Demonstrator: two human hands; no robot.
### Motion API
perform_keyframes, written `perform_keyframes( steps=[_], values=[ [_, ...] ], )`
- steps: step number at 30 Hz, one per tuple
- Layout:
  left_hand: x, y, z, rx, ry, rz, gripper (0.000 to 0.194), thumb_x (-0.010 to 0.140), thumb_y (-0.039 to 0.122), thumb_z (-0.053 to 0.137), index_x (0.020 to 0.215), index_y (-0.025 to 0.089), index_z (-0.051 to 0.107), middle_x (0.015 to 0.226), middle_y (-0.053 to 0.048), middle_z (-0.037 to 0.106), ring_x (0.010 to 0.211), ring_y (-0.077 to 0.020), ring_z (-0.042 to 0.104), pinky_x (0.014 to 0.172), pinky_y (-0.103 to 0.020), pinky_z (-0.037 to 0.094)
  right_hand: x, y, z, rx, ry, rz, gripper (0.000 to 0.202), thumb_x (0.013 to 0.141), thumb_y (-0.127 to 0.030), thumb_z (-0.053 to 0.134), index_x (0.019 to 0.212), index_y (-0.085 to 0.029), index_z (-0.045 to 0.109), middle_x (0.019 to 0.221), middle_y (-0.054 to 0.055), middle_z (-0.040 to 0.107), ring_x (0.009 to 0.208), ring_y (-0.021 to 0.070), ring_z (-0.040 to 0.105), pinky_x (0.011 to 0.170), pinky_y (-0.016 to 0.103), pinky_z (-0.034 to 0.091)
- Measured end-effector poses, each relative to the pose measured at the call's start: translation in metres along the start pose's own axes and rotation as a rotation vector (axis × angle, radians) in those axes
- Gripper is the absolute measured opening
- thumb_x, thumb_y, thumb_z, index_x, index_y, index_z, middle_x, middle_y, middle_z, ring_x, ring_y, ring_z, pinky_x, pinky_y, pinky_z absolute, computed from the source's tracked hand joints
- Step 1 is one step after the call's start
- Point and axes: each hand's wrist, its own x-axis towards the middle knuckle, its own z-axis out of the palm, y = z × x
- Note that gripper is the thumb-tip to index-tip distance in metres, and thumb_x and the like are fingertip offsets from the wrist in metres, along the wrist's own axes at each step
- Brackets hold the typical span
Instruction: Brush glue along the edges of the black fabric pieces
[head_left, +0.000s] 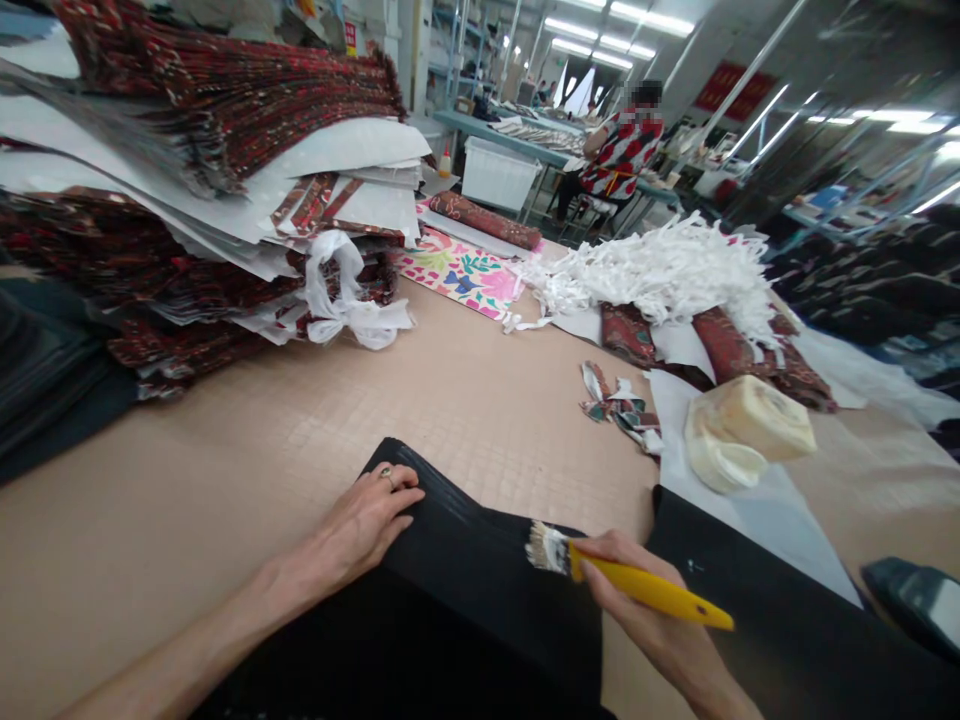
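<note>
1. Your left hand (pixel 375 510) lies on the far left part of the black piece (pixel 480 580). Its fingers are a little bent, loosely apart, and rest on top without grabbing. One finger wears a ring.
2. Your right hand (pixel 634 575) pinches the brush (pixel 652 592) by its yellow handle. Some of those fingers are hidden. The bristles point left, over the right part of the black piece, and have white stuff on them. You can't tell if they touch it.
3. The black piece lies near you on the tan worktop (pixel 315 400). Its near end is cut off, and it is so dark that its folds are hard to see.
4. To your right is another black sheet (pixel 780 600), also cut off. A dark thing (pixel 911 605) at the right edge is too blurry to name.
5. Farther right, a pale yellow tub (pixel 750 430) sits on white paper (pixel 780 525). You can't see inside it.
6. On the far left is a tall stack of red patterned pieces (pixel 300 95), partly cut off. Far right, a heap of white strips (pixel 645 270) hides parts of red rolls (pixel 724 345).
</note>
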Motion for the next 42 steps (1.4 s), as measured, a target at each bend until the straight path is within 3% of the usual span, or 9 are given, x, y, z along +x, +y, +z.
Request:
perform_keyframes(
  steps=[5, 8, 11, 16, 25, 29, 34, 39, 42],
  values=[
    [0.005, -0.007, 0.003, -0.025, 0.035, 0.028, 0.021, 0.089, 0.017, 0.043, 0.103, 0.019, 0.059, 0.108, -0.007, 0.053, 0.098, -0.0206, 0.050, 0.088, -0.035, 0.045, -0.037, 0.057, -0.060, -0.128, 0.055, 0.220, 0.025, 0.077, -0.043, 0.062, 0.087, -0.022, 0.071, 0.078, 0.004, 0.071, 0.072, 0.0188, 0.068, 0.063, 0.023, 0.054],
    [0.015, -0.020, 0.004, 0.008, 0.122, 0.018, 0.022, 0.089, 0.018, 0.045, 0.108, 0.018, 0.056, 0.113, -0.008, 0.052, 0.103, -0.0221, 0.049, 0.091, -0.037, 0.043, -0.044, 0.064, -0.077, -0.152, 0.127, 0.241, 0.027, 0.075, -0.045, 0.063, 0.087, -0.022, 0.071, 0.083, 0.003, 0.071, 0.077, 0.0196, 0.068, 0.065, 0.022, 0.054],
    [0.027, -0.033, 0.000, 0.084, 0.095, 0.031, 0.027, 0.088, 0.019, 0.052, 0.115, 0.021, 0.053, 0.117, -0.008, 0.052, 0.108, -0.0243, 0.047, 0.092, -0.040, 0.041, -0.037, 0.043, -0.074, -0.141, 0.253, 0.211, 0.025, 0.076, -0.043, 0.062, 0.086, -0.023, 0.070, 0.084, 0.003, 0.071, 0.079, 0.0193, 0.067, 0.068, 0.022, 0.054],
    [0.041, -0.029, -0.016, 0.146, 0.003, 0.007, 0.021, 0.078, 0.008, 0.063, 0.095, 0.020, 0.056, 0.098, -0.003, 0.057, 0.095, -0.0223, 0.052, 0.084, -0.036, 0.041, -0.022, 0.011, -0.054, 0.027, 0.450, 0.178, 0.024, 0.072, -0.041, 0.068, 0.087, -0.023, 0.071, 0.087, 0.003, 0.073, 0.079, 0.0182, 0.069, 0.074, 0.022, 0.056],
    [0.035, -0.028, -0.020, 0.161, 0.118, 0.252, 0.012, 0.092, 0.010, 0.046, 0.085, 0.017, 0.053, 0.081, 0.000, 0.061, 0.078, -0.0149, 0.058, 0.087, -0.033, 0.040, -0.020, 0.009, -0.034, 0.130, 0.480, 0.377, 0.044, 0.071, -0.046, 0.070, 0.106, -0.020, 0.067, 0.086, 0.006, 0.075, 0.072, 0.0213, 0.072, 0.064, 0.024, 0.060],
    [0.031, -0.030, -0.021, 0.211, 0.285, 0.400, 0.016, 0.095, 0.015, 0.043, 0.088, 0.016, 0.057, 0.100, -0.004, 0.064, 0.097, -0.0195, 0.056, 0.087, -0.035, 0.039, -0.006, -0.002, -0.009, 0.234, 0.427, 0.214, 0.041, 0.084, -0.044, 0.056, 0.118, -0.021, 0.060, 0.071, 0.003, 0.073, 0.052, 0.0177, 0.068, 0.049, 0.025, 0.059],
    [0.023, -0.025, -0.029, 0.199, 0.408, 0.434, 0.015, 0.093, 0.010, 0.045, 0.095, 0.016, 0.059, 0.096, -0.005, 0.063, 0.084, -0.0184, 0.054, 0.072, -0.031, 0.040, 0.014, -0.011, 0.031, -0.035, 0.212, -0.169, 0.023, 0.085, -0.031, 0.058, 0.106, -0.024, 0.065, 0.091, 0.003, 0.074, 0.074, 0.0192, 0.072, 0.069, 0.028, 0.061],
    [0.014, -0.015, -0.038, 0.036, 0.372, 0.397, 0.018, 0.093, 0.007, 0.043, 0.090, 0.015, 0.060, 0.084, -0.004, 0.061, 0.073, -0.0145, 0.054, 0.069, -0.030, 0.039, 0.024, -0.025, 0.055, -0.212, 0.007, -0.445, 0.039, 0.083, -0.026, 0.061, 0.121, -0.025, 0.052, 0.117, 0.008, 0.066, 0.105, 0.0237, 0.064, 0.088, 0.037, 0.054],
    [0.007, -0.008, -0.045, -0.146, 0.311, 0.337, 0.013, 0.093, 0.010, 0.047, 0.091, 0.016, 0.059, 0.090, -0.004, 0.063, 0.081, -0.0148, 0.058, 0.078, -0.030, 0.041, 0.020, -0.022, 0.047, -0.268, -0.108, -0.462, 0.048, 0.080, -0.034, 0.065, 0.124, -0.026, 0.048, 0.105, 0.007, 0.070, 0.093, 0.0234, 0.068, 0.083, 0.039, 0.056]
  ],
)
